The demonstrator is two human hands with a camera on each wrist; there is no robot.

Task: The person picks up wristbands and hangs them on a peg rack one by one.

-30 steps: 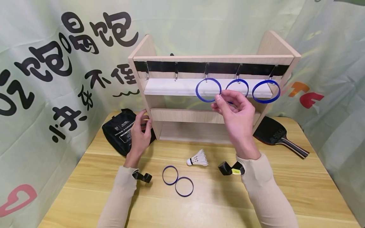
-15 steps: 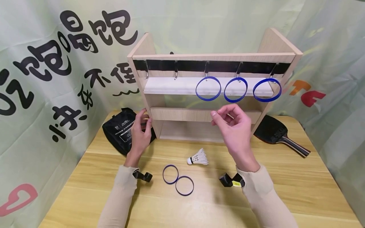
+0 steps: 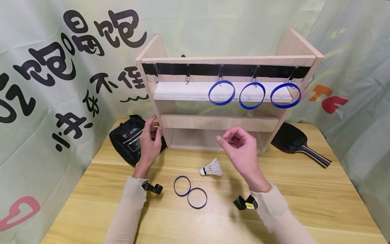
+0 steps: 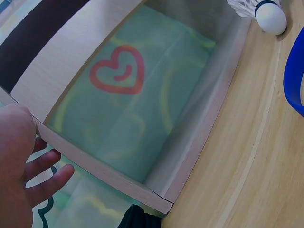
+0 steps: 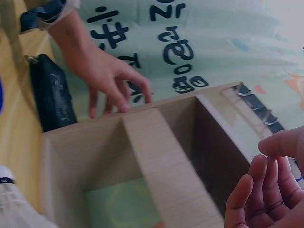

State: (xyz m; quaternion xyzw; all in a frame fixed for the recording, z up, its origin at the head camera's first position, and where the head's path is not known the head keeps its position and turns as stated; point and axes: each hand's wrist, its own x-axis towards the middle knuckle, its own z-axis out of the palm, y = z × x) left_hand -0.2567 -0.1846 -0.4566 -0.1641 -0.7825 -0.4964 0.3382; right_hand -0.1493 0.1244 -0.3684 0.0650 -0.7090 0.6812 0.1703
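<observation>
So, nearest up, two thin blue rings (image 3: 197, 208) lie flat on the wooden table (image 3: 225, 223), edges touching, with a shuttlecock (image 3: 211, 168) on its side just past them. The right hand (image 3: 240, 154) floats in front of the rack's lower opening, fingers loosely curled, thumb tip close to the index finger, pinching nothing. A second ago it was way higher, up at the hanging rings and covering part of the middle one; now it's lower and that ring shows whole. The left hand (image 3: 150, 144) hasn't budged: fingers spread, resting against the left side panel (image 3: 148, 88) beside a black bag (image 3: 126, 135). Over on the right there's a black paddle (image 3: 289, 138). Up on the wooden rack (image 3: 219, 122), three blue rings (image 3: 250, 108) hang from the hooks (image 3: 187, 77) under a black strip (image 3: 202, 70), with a printed curtain (image 3: 213, 20) behind.
</observation>
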